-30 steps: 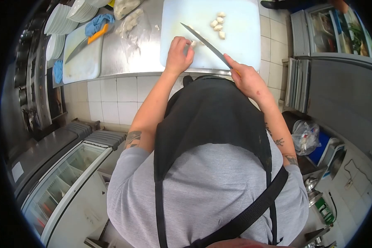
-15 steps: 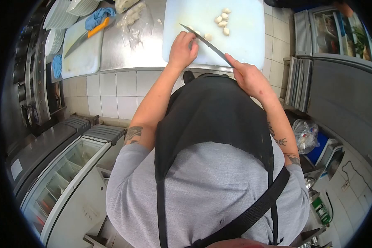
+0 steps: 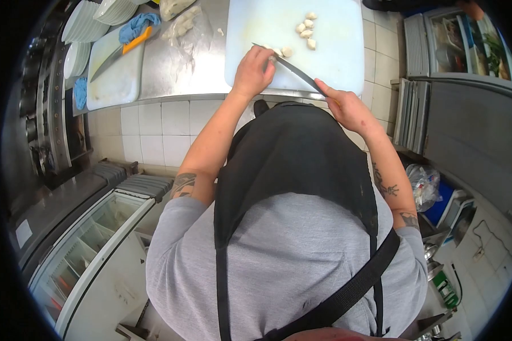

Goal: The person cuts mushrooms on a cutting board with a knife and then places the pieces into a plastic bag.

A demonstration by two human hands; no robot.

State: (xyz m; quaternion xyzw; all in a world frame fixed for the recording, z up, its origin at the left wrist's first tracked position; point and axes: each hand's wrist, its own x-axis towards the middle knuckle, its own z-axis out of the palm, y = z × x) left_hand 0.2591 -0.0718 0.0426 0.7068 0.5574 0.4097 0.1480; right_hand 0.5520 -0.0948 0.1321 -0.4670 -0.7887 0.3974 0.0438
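Note:
My right hand (image 3: 350,111) is closed around the handle of a long kitchen knife (image 3: 297,71), its dark blade slanting up and left over a white cutting board (image 3: 250,20). Beside the tip half of the blade, my left hand (image 3: 255,71) is curled, its fingers pinching what looks like a garlic clove at the board's lower left. The clove is mostly hidden by the fingers. Just beyond the blade lie a couple of pale pieces, including a garlic clove (image 3: 286,52). Several more garlic cloves (image 3: 306,33) are grouped farther up the board.
Left on the steel counter (image 3: 159,74) lie a clear plastic bag (image 3: 183,34) with pale contents and a second white board (image 3: 125,85). An orange-handled knife (image 3: 135,41) and a blue cloth (image 3: 139,24) rest there, near stacked white plates (image 3: 82,23). A fridge (image 3: 472,51) stands right.
The knife's tip has dropped lower and nearer to me, and the blade lies flatter beside my left fingers. Both hands have shifted slightly right and toward me.

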